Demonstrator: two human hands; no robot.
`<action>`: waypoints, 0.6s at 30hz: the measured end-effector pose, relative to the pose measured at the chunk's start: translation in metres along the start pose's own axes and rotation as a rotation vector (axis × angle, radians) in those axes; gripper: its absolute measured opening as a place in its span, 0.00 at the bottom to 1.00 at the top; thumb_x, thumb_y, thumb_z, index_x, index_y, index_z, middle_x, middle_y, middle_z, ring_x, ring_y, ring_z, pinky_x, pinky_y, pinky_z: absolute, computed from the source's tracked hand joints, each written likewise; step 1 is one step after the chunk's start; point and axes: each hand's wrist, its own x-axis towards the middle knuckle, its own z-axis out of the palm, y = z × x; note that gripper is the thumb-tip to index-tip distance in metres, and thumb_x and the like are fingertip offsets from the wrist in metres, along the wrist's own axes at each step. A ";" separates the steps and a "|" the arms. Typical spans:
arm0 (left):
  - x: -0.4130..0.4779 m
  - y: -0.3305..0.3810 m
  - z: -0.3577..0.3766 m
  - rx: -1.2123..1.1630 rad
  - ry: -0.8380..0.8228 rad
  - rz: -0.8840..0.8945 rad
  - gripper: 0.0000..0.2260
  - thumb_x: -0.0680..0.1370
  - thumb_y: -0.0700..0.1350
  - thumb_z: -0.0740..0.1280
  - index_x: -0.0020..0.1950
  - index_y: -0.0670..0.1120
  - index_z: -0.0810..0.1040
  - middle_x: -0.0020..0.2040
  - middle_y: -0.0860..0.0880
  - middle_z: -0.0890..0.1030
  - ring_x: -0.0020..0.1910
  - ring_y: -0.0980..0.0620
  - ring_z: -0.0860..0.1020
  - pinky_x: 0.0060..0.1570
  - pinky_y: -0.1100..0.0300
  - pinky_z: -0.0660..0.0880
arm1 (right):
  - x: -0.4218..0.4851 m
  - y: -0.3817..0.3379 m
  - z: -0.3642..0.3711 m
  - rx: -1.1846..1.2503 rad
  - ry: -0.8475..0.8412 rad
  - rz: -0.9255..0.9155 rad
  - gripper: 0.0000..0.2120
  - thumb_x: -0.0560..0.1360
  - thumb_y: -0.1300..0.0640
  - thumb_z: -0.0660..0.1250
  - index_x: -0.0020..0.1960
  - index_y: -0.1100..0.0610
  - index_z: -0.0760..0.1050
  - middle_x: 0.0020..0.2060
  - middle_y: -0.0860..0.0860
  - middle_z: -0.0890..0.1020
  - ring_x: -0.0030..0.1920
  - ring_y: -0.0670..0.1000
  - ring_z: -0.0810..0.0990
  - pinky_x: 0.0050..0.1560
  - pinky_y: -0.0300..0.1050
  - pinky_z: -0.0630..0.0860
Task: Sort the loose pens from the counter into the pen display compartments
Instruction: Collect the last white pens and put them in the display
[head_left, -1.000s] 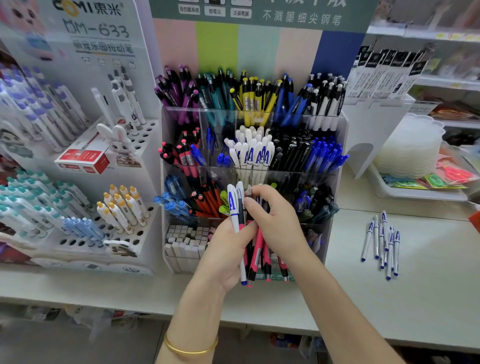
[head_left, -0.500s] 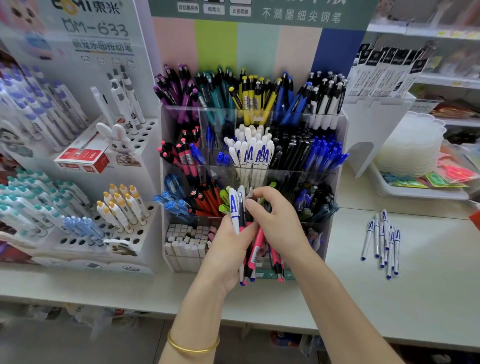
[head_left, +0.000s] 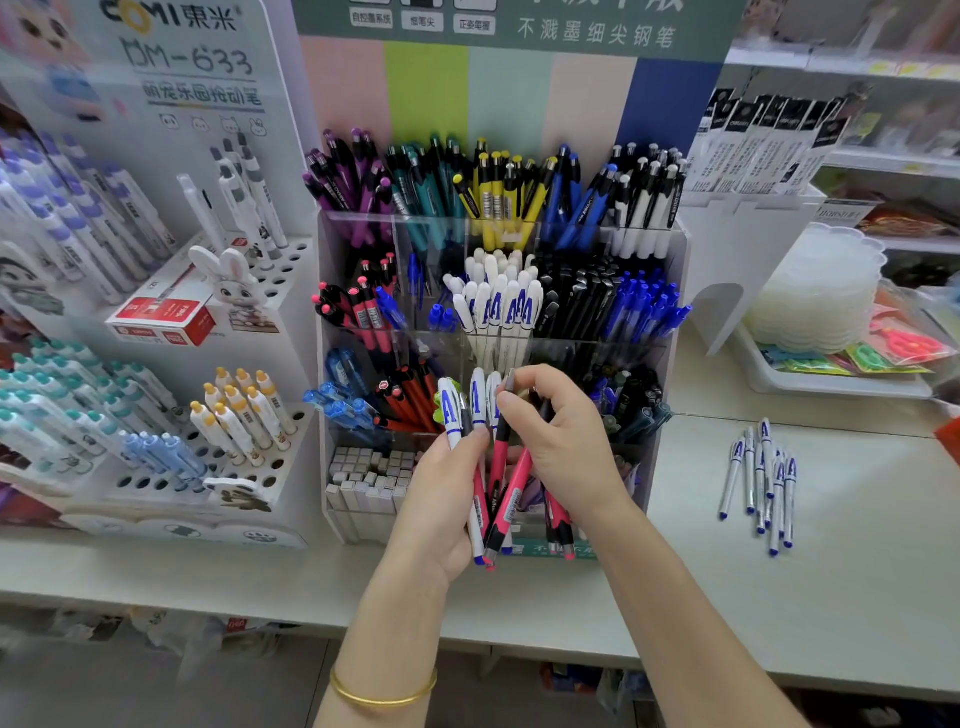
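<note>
My left hand (head_left: 441, 499) grips a mixed bundle of pens (head_left: 491, 499), pink-and-black ones and white ones with blue lettering, held upright in front of the clear pen display (head_left: 670, 244). My right hand (head_left: 561, 436) pinches the top of a pink-and-black pen in that bundle, its fingers curled over the pen tops. The display's tiered compartments hold purple, teal, yellow, blue, black, white and red pens. Several loose white pens (head_left: 763, 478) with blue tips lie on the counter (head_left: 857, 597) to the right.
A white stand with animal-themed pens (head_left: 156, 395) and a red box (head_left: 161, 319) fills the left. A tray (head_left: 779, 384) with stacked translucent lids and packaged scissors sits at the back right, behind a white card holder (head_left: 737, 249).
The bundle has risen slightly in my left hand. My right hand has shifted up along the pen tops and now pulls one pink-and-black pen away from the rest.
</note>
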 end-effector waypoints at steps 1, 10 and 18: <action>0.000 -0.001 0.001 0.032 0.007 0.011 0.10 0.83 0.41 0.57 0.60 0.41 0.75 0.31 0.45 0.81 0.27 0.51 0.80 0.26 0.60 0.76 | -0.001 -0.001 -0.001 0.007 0.012 -0.008 0.05 0.76 0.61 0.63 0.42 0.53 0.74 0.35 0.50 0.76 0.35 0.54 0.73 0.36 0.50 0.76; 0.004 -0.011 -0.003 0.377 0.101 0.150 0.09 0.83 0.50 0.57 0.53 0.48 0.74 0.32 0.51 0.72 0.26 0.56 0.66 0.25 0.63 0.64 | 0.003 -0.008 -0.018 0.102 0.018 0.106 0.06 0.73 0.66 0.63 0.44 0.56 0.70 0.35 0.54 0.72 0.32 0.49 0.69 0.31 0.39 0.68; 0.005 -0.011 0.001 0.319 0.069 0.110 0.12 0.80 0.47 0.57 0.47 0.45 0.78 0.35 0.45 0.75 0.31 0.51 0.71 0.34 0.54 0.70 | -0.003 -0.013 -0.013 0.060 -0.101 0.102 0.07 0.74 0.57 0.71 0.41 0.55 0.74 0.36 0.51 0.74 0.34 0.52 0.75 0.38 0.53 0.79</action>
